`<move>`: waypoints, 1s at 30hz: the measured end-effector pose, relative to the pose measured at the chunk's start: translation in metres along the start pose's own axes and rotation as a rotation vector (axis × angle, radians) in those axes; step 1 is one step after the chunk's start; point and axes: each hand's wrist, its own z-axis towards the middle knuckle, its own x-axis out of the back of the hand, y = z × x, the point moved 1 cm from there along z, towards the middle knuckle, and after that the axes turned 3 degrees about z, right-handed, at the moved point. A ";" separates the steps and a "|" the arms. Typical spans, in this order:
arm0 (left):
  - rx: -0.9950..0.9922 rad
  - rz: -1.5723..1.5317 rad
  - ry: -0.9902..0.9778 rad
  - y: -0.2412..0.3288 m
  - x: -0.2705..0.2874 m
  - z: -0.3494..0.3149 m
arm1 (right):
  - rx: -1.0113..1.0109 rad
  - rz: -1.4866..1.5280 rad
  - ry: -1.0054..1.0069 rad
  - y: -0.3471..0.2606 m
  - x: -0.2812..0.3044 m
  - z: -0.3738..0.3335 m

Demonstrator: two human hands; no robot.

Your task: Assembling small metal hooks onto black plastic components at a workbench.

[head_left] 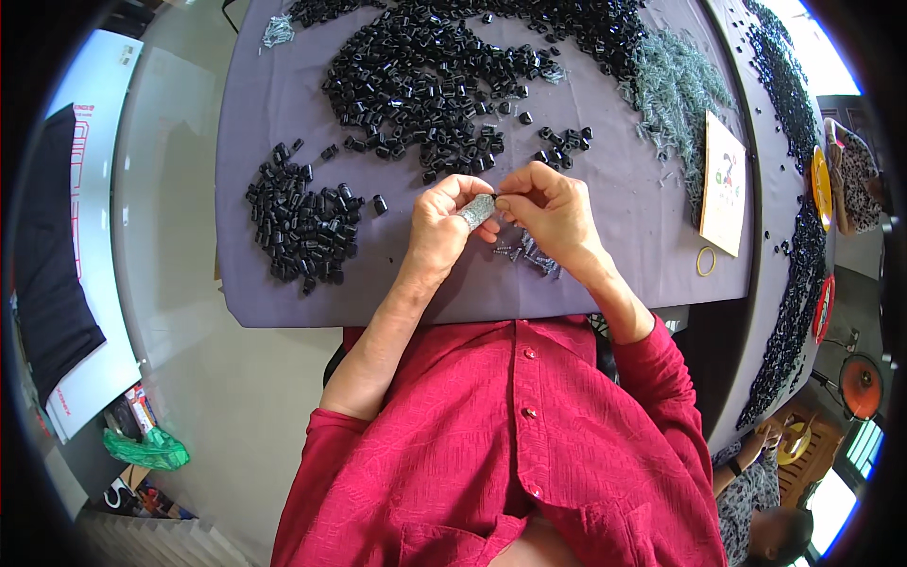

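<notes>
Pale floor (179,236), purple-covered table (652,250), bright window (864,446)

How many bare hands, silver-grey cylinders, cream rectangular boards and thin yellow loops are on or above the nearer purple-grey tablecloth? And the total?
Bare left hand, bare right hand: 2
Silver-grey cylinder: 1
Cream rectangular board: 1
Thin yellow loop: 1
Total: 5

From the right hand (556,215), bare cloth (638,246) gives passage toward three o'clock (until metal pieces (673,90) and booklet (723,184)); black pieces (570,144) obstruct twelve.

Black pieces (406,90), silvery screws (673,85) on greyish-purple tablecloth (652,236).
</notes>
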 end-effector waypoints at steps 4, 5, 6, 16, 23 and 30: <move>-0.005 -0.041 -0.008 -0.003 0.003 0.001 | 0.135 -0.225 -0.036 -0.017 0.011 0.007; -0.008 -0.041 -0.007 -0.002 0.003 0.001 | 0.133 -0.267 -0.069 -0.021 0.016 0.010; 0.009 -0.054 0.007 -0.002 0.003 0.001 | 0.131 -0.310 -0.102 -0.022 0.021 0.014; 0.009 -0.083 0.011 0.000 0.002 0.001 | 0.367 -0.690 0.230 0.000 0.043 0.069; 0.013 -0.118 0.007 -0.003 0.005 0.002 | 0.536 -0.756 0.177 0.000 0.033 0.087; 0.020 -0.120 0.006 -0.002 0.005 0.002 | 0.576 -0.887 0.192 -0.001 0.021 0.093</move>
